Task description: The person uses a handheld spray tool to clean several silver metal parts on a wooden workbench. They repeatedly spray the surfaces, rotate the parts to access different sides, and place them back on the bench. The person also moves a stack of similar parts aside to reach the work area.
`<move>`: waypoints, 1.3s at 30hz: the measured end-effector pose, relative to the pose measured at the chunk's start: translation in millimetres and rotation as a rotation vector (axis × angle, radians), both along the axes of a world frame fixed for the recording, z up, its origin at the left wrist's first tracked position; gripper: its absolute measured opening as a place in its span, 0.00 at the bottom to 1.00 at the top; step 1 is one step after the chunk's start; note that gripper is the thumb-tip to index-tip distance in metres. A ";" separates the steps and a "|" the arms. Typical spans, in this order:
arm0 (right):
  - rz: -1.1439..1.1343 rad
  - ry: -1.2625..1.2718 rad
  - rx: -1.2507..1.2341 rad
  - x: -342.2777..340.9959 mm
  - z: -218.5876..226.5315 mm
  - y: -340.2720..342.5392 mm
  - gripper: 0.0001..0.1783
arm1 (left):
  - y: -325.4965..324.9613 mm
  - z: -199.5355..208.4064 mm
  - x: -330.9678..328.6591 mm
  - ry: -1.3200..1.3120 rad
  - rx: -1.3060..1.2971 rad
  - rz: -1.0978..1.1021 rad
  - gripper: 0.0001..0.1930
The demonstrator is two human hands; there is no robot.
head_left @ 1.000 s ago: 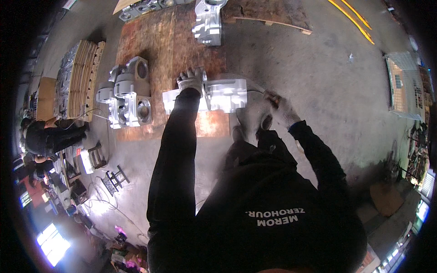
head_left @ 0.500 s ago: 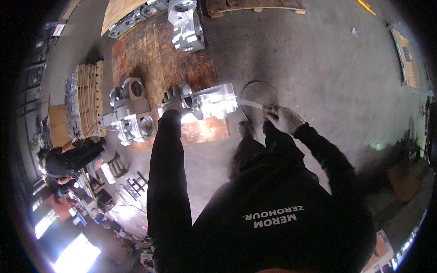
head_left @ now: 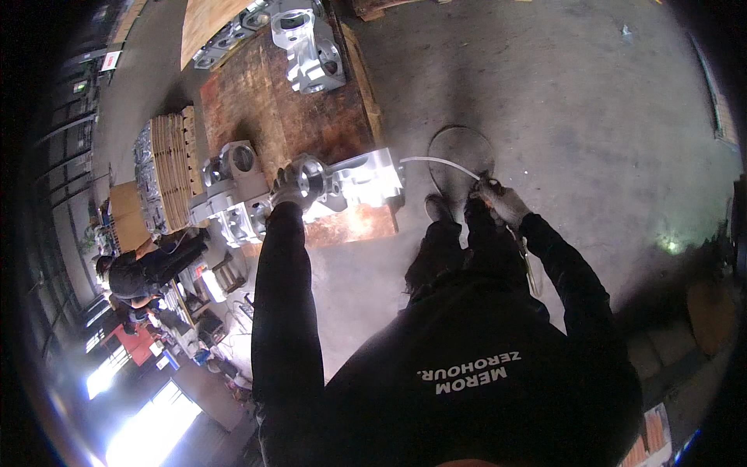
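Observation:
A shiny silver metal casting [head_left: 364, 177] with a round bored opening lies at the front of the brown wooden board. My gloved left hand [head_left: 288, 188] grips it by the round end, fingers curled along the rim. Out to the right, over my legs, my gloved right hand [head_left: 506, 204] is closed on the end of a thin, pale, curved tube [head_left: 442, 161]. The tube's other end reaches the casting's right end; whether it enters there I cannot tell. More grey castings [head_left: 233, 191] stand just left of my left hand.
Another casting [head_left: 307, 58] sits at the far right of the wooden board [head_left: 264, 93], near a further row of castings [head_left: 237, 35]. A dark hose loop [head_left: 461, 127] lies on the floor by my feet. Slatted stack [head_left: 173, 171] and a bending person [head_left: 140, 272] are at left.
My right hand has moved a little right, away from the casting, and more of the curved tube shows. My left hand stays at the round end. The whole view has shifted slightly.

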State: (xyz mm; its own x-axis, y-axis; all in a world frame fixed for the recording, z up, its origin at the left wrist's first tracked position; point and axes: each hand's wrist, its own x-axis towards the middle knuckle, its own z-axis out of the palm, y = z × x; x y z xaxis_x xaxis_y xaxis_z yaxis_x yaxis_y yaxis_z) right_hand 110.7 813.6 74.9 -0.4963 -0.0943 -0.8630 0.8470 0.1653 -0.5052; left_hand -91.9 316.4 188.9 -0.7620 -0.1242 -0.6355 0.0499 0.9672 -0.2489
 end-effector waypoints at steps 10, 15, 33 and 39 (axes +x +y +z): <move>-0.142 0.025 -0.233 -2.5 34.2 -28.8 0.30 | 13.7 11.3 -1.9 -0.020 -0.014 -0.048 0.66; -0.070 -0.112 -0.201 -19.2 18.5 -21.5 0.24 | 46.5 37.0 -8.4 -0.072 0.042 0.049 0.66; -0.306 0.041 -0.179 25.7 -119.7 -44.0 0.27 | -42.9 -36.4 -11.5 0.130 0.057 -0.193 0.63; -0.187 -0.187 -0.285 -19.4 -63.5 -37.6 0.24 | -35.2 -27.9 -1.0 0.157 0.128 -0.176 0.57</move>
State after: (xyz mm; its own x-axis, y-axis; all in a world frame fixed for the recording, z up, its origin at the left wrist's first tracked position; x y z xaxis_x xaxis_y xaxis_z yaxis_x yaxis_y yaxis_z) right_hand 91.2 776.0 11.4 -0.3646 -0.2663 -0.8923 0.9309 -0.1257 -0.3428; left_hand -92.9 281.3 160.9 -0.8555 0.0929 -0.5094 0.1906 0.9712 -0.1429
